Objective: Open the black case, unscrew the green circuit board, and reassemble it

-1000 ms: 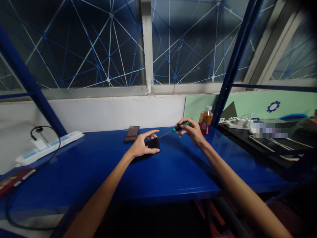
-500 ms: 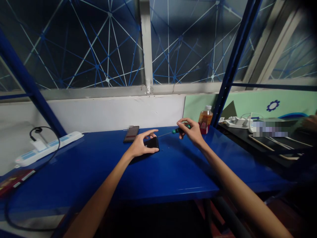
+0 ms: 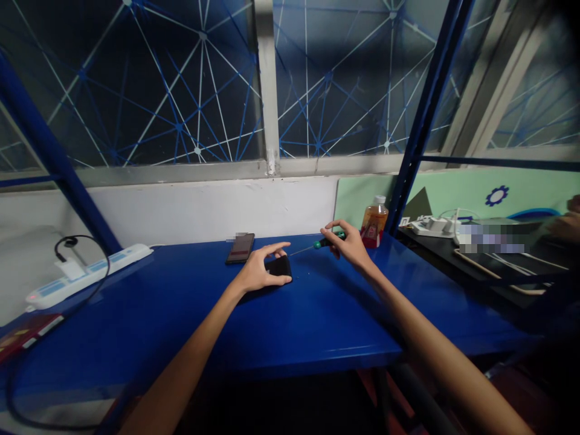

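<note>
My left hand (image 3: 258,270) grips a small black box-like object (image 3: 279,267) near the middle of the blue table, thumb along its near side and fingers over the far side. Part of the object is hidden by the hand, and its kind does not show. A screwdriver (image 3: 322,244) with a green and black handle is pinched in my right hand (image 3: 348,243). Its thin metal shaft points left, the tip at or close to the object's right end; I cannot tell if they touch. Two tiny bits lie on the table just right of the object.
Behind my left hand lies a phone (image 3: 240,248). A bottle of amber drink (image 3: 374,222) stands behind my right hand. At the left are a white power strip (image 3: 90,275) with a black cable and a red box (image 3: 29,337). Another person's hand (image 3: 570,225) shows at far right.
The view has shifted slightly. The black object looks tilted a little differently in my left hand, and the screwdriver stays in my right hand, its tip still by the object.
</note>
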`<state>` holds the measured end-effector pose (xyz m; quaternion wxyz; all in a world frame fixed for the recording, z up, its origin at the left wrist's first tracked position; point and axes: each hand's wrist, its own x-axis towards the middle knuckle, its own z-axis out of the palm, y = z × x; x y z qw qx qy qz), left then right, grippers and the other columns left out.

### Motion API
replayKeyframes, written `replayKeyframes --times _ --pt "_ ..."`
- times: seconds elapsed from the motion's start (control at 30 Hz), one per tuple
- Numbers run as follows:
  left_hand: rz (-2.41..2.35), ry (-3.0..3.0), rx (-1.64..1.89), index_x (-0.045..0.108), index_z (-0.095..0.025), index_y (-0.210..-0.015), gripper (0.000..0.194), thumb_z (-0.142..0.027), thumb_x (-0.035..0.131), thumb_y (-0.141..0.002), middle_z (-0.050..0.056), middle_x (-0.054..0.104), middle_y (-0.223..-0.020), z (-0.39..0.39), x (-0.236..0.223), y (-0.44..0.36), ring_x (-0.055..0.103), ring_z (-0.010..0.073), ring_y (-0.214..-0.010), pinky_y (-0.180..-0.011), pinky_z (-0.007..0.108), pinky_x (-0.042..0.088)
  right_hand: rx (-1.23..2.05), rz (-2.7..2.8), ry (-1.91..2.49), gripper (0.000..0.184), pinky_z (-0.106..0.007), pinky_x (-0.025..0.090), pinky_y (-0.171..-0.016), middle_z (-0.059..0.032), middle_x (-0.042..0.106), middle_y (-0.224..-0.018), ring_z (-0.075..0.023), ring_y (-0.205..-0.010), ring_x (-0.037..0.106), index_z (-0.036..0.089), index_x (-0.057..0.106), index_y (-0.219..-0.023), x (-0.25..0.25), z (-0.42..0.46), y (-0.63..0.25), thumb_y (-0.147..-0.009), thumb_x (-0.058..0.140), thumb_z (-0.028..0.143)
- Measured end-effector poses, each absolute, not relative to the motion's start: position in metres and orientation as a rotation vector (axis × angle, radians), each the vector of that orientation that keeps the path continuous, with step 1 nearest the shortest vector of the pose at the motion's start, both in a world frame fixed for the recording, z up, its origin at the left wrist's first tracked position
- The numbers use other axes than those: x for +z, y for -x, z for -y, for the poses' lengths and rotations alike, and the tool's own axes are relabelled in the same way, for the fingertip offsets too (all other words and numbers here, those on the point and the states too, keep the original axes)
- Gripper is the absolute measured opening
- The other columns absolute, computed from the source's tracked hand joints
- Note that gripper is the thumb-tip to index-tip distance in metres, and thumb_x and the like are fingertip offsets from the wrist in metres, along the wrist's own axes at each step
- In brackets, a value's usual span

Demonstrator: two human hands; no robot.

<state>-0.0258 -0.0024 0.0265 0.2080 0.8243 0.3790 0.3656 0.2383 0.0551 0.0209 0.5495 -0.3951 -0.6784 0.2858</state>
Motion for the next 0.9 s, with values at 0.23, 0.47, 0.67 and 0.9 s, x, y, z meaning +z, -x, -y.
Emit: replayKeyframes --times 0.23,0.47,0.67,0.9 --pt "-1.069 -2.303 1.02 0.053 -0.022 -0.129 0.07 -0.036 0.076 -0.064 0.008 0.062 -0.107 0.0 0.024 0.026 0.057 0.024 -0.096 -0.093 0.046 0.044 0.836 1.6 0.961 0.034 -0.02 0.032 -0.033 0.006 0.05 -0.043 -0.0106 -0.032 0.043 0.019 0.056 -0.092 0.023 -0.056 -0.241 -0.085 0.047 0.051" --pt "-1.063 -2.312 1.009 0.052 -0.021 -0.13 0.073 -0.036 0.076 -0.063 0.008 0.063 -0.107 -0.001 0.022 0.026 0.057 0.0235 -0.096 -0.092 0.043 0.043 0.946 1.646 0.841 0.026 -0.018 0.027 -0.033 0.0108 0.05 -0.045 -0.0094 -0.032 0.041 0.023 0.047 -0.098 0.024 -0.062 -0.245 -0.075 0.057 0.029" --pt "-1.057 -2.324 0.989 0.051 -0.023 -0.131 0.074 -0.036 0.077 -0.062 0.007 0.063 -0.105 -0.003 0.021 0.025 0.058 0.0238 -0.096 -0.091 0.043 0.044 0.787 1.655 0.881 0.031 -0.019 0.029 -0.034 0.0082 0.047 -0.039 -0.0086 -0.031 0.041 0.02 0.05 -0.077 0.023 -0.061 -0.243 -0.077 0.063 0.048" --pt "-1.089 -2.324 0.969 0.052 -0.022 -0.13 0.073 -0.036 0.076 -0.063 0.007 0.063 -0.107 -0.005 0.016 0.026 0.057 0.0239 -0.097 -0.091 0.042 0.044 1.166 1.635 0.91 0.031 -0.023 0.041 -0.034 0.0033 0.057 -0.051 -0.0141 -0.041 0.054 0.02 0.049 -0.083 0.018 -0.066 -0.246 -0.08 0.057 0.05"
